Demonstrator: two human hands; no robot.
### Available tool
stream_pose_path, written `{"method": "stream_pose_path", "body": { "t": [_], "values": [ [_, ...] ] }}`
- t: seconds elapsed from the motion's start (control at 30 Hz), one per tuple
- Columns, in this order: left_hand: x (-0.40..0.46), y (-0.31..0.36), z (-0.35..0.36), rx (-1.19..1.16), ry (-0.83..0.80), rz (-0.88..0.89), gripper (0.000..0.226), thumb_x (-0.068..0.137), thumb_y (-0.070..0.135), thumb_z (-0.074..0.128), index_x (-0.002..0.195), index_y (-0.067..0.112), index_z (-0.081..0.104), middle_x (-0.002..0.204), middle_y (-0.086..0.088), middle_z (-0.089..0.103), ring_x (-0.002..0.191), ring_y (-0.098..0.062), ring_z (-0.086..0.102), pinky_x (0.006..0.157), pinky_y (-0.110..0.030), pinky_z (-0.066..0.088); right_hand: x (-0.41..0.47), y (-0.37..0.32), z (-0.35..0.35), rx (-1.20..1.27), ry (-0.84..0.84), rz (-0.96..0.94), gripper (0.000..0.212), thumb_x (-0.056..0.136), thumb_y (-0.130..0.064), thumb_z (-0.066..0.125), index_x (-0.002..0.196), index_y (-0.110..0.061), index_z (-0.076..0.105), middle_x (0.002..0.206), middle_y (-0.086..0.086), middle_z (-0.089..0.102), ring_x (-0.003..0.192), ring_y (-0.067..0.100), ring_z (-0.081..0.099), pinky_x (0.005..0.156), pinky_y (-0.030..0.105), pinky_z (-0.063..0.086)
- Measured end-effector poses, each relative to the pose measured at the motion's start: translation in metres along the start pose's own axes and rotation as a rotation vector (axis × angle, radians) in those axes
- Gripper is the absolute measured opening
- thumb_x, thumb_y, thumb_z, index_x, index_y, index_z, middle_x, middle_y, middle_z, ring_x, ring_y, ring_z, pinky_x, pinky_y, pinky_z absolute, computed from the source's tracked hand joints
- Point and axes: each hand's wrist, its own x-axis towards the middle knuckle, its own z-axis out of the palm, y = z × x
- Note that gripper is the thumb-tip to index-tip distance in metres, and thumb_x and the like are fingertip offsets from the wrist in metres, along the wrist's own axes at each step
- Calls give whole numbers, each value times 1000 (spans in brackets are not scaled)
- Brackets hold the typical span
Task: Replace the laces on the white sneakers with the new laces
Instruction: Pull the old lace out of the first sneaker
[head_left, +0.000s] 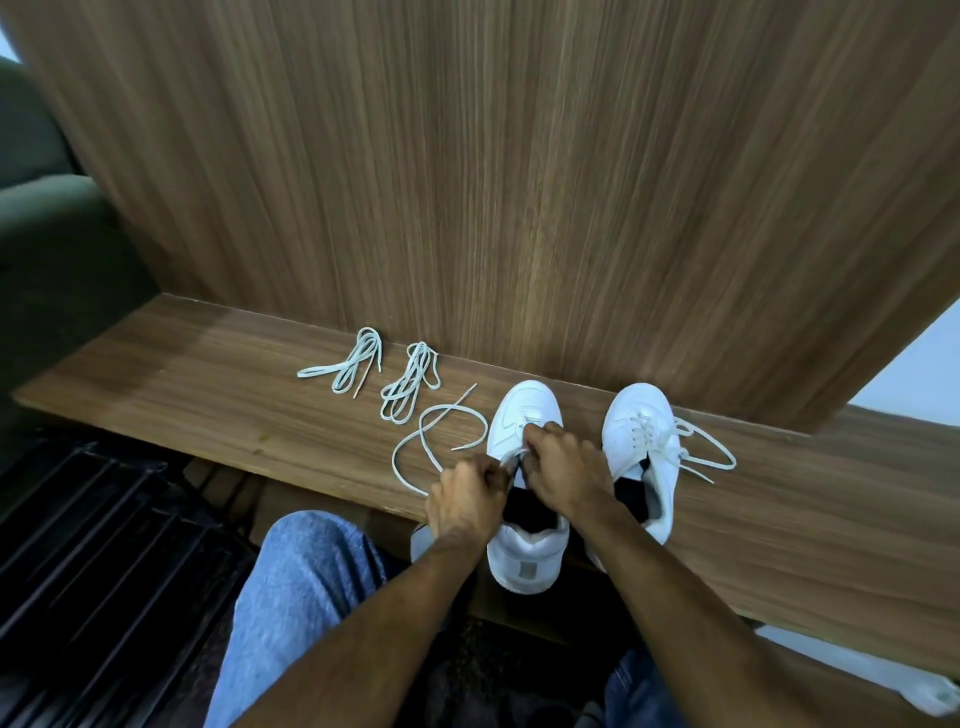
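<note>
On the wooden shelf (208, 374), counting from the left, lie two bundled laces and one loose lace, then stand two white sneakers. The first bundled lace (347, 367) sits furthest left, near the upright wood panel (519, 182); the second bundled lace (409, 382) lies just beside it to the right, apart from it. Nearer the shelf's front edge, the loose lace (441, 441) curls in open loops, one end pointing toward the panel, the lower loop running under the left hand.

The left hand (465, 499) has its fingers curled, pinching at the left side of the throat of the left sneaker (524, 415); what exactly it pinches is too small to tell, though it grips the shoe's edge there. The right hand (563, 467) is also curled, its fingertips pressed into the eyelet area of the same sneaker, gripping it. This left sneaker shows no lace across its toe end, and its heel hangs over the shelf's front edge.

Just to the right, apart from it, stands the right sneaker (641, 441), laced, with lace ends and one loop trailing onto the shelf at its right side.

Below the shelf, one knee in blue jeans (301, 582) shows at left, and both bare forearms reach up from the bottom
</note>
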Motion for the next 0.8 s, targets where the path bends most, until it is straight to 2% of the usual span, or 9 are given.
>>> {"method": "stream_pose_path", "body": {
  "t": [0.1, 0.17, 0.23, 0.3, 0.43, 0.5, 0.6, 0.7, 0.8],
  "values": [
    [-1, 1, 1, 29, 8, 17, 28, 91, 50, 52, 101, 29, 67, 104, -12, 67, 102, -37, 60, 76, -35, 44, 9, 13, -8, 501, 37, 414, 7, 83, -18, 51, 78, -18, 57, 87, 2, 66, 88, 30, 62, 79, 37, 51],
    [-2, 3, 0, 38, 16, 32, 30, 92, 51, 51, 99, 27, 67, 102, -12, 68, 100, -37, 61, 73, -34, 42, 11, 21, -10, 614, 33, 495, 9, 79, -12, 51, 81, -18, 58, 89, 0, 67, 86, 27, 63, 81, 38, 52],
    [-2, 3, -1, 27, 17, 37, 33, 92, 54, 51, 97, 25, 67, 99, -12, 68, 98, -37, 61, 70, -33, 40, 9, 20, -12, 586, 9, 395, 21, 81, -10, 52, 97, -21, 59, 104, -3, 65, 97, 23, 61, 83, 33, 47],
    [-2, 2, -1, 21, 18, 33, 34, 92, 55, 51, 96, 25, 67, 97, -12, 69, 97, -38, 61, 69, -33, 41, 6, 16, -12, 485, -7, 181, 26, 83, -14, 56, 107, -23, 58, 115, -4, 60, 105, 20, 57, 80, 30, 42],
    [-3, 2, -1, 4, 9, 21, 30, 91, 52, 52, 97, 26, 67, 98, -12, 69, 98, -38, 61, 72, -35, 44, 5, 6, -8, -40, -93, -83, 20, 90, -29, 54, 106, -20, 61, 119, 1, 52, 112, 25, 53, 80, 36, 48],
    [-3, 1, -1, 0, 3, 19, 30, 91, 51, 52, 98, 26, 67, 99, -12, 69, 99, -38, 61, 73, -34, 44, 4, 5, 0, -50, -120, -120, 20, 93, -28, 50, 103, -18, 63, 117, 3, 51, 112, 25, 52, 82, 40, 50],
    [-2, 1, -1, 10, 1, 16, 31, 91, 52, 51, 97, 26, 67, 99, -12, 68, 99, -38, 61, 73, -35, 44, 7, 8, -3, 383, -2, 31, 15, 91, -18, 54, 83, -19, 66, 106, -4, 52, 98, 16, 56, 79, 32, 46],
    [-1, 1, 1, 12, -12, 12, 30, 92, 50, 51, 97, 25, 66, 99, -12, 67, 99, -37, 60, 75, -36, 43, 10, 19, -24, 781, 270, 295, 19, 90, -13, 56, 72, -15, 60, 98, -1, 52, 85, 16, 54, 76, 29, 38],
    [0, 0, 4, 23, -3, 13, 34, 92, 53, 50, 99, 25, 66, 99, -10, 68, 98, -35, 61, 75, -35, 43, 4, 30, -28, 668, 413, 394, 8, 87, -17, 56, 83, -13, 62, 106, 1, 53, 88, 20, 58, 75, 31, 40]
  ]
}}
